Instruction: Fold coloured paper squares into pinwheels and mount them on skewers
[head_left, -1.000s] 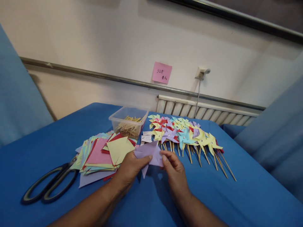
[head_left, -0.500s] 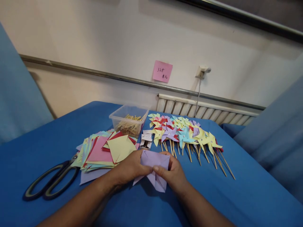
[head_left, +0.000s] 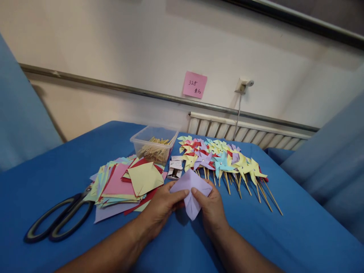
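Between both hands is a sheet of purple paper (head_left: 191,184), held with one corner up and one toward me. Creases and slits run in from its corners. My left hand (head_left: 163,203) grips the left side, thumb on top and fingers beneath. On the opposite side my right hand (head_left: 212,203) pinches it the same way, the two thumbs near its middle. Just behind the sheet stands a small open white box (head_left: 175,168) with something dark inside. To the left lies a loose pile of coloured paper squares (head_left: 122,182), a pale yellow one on top.
Black-handled scissors (head_left: 64,216) lie left of the pile, blades partly beneath it. A clear plastic tub (head_left: 142,138) of thin wooden sticks (head_left: 156,148) stands behind. Several finished paper pinwheels (head_left: 223,163) on sticks spread across the back right of the blue-covered table (head_left: 256,242).
The purple paper has turned in my hands, so a corner now points up instead of a flat edge. My left hand has shifted its hold, and both thumbs have come slightly higher.
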A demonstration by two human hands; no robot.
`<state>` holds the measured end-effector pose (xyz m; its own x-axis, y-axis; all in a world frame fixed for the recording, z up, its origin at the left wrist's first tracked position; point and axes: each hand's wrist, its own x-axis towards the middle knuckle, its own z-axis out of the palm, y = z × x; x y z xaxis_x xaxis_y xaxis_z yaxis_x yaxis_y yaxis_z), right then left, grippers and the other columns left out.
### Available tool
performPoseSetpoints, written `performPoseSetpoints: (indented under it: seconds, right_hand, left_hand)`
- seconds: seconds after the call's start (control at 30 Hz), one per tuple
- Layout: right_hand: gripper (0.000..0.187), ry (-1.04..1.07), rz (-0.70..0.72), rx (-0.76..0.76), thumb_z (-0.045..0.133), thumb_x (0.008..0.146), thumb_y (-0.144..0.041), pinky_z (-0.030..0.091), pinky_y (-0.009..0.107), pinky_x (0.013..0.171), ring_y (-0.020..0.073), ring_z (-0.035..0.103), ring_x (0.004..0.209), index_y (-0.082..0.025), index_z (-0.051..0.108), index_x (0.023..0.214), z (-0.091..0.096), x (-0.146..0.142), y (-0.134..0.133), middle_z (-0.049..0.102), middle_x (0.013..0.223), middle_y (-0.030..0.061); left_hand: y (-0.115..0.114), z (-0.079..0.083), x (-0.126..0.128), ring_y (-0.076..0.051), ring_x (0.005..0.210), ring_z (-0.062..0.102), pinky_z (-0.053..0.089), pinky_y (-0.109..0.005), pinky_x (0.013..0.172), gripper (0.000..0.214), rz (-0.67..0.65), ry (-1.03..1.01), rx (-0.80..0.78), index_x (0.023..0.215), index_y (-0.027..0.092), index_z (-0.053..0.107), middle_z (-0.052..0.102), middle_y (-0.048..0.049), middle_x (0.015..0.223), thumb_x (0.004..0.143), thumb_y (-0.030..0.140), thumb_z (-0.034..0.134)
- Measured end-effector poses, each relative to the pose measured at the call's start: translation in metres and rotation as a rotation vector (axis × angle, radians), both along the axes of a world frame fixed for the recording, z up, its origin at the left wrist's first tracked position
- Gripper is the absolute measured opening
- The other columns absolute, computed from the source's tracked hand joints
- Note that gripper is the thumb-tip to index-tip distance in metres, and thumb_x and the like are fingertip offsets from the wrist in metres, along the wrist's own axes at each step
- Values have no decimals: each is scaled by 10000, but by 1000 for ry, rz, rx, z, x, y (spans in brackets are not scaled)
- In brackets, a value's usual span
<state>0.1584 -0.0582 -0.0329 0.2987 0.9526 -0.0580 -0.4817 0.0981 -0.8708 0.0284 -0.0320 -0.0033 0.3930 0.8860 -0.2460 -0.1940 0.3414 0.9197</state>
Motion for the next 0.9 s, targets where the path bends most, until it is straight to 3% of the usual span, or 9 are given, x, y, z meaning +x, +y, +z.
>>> performPoseSetpoints:
  seconds: [0.27, 0.47, 0.67, 0.9]
  right_hand:
    - [376, -110, -68, 44, 762, 666, -285, 503, 255, 589, 134, 601, 619, -166, 562, 961, 0, 1, -4, 674, 756, 5]
    - [410, -122, 2, 19, 763, 660, -327, 516, 284, 605, 155, 624, 618, -171, 557, 978, 0, -1, -6, 693, 785, 25]
    - [403, -157, 47, 11, 752, 676, -348, 502, 283, 616, 153, 617, 622, -177, 559, 986, 1, 0, -6, 681, 789, 17]
    - [551, -219, -26, 173, 668, 771, -317, 470, 249, 626, 120, 556, 663, -264, 445, 1272, 9, -3, -10, 592, 817, -12]
  left_hand:
    - [-8, 2, 6, -161, 700, 640, 490, -277, 705, 215, -67, -184, -211, 868, 123, 672, 712, -76, 773, 690, 234, 720]
    - [-10, 3, 6, -127, 532, 594, 454, -233, 549, 117, 78, -132, -184, 697, 153, 612, 653, 0, 585, 676, 200, 717]
    - [-10, 8, 6, -128, 507, 590, 442, -226, 513, 110, 96, -61, -142, 710, 113, 641, 670, -28, 583, 671, 186, 714]
    - [5, 19, -8, -153, 555, 625, 492, -245, 565, 79, 159, -202, -149, 721, 100, 668, 700, -57, 615, 695, 172, 688]
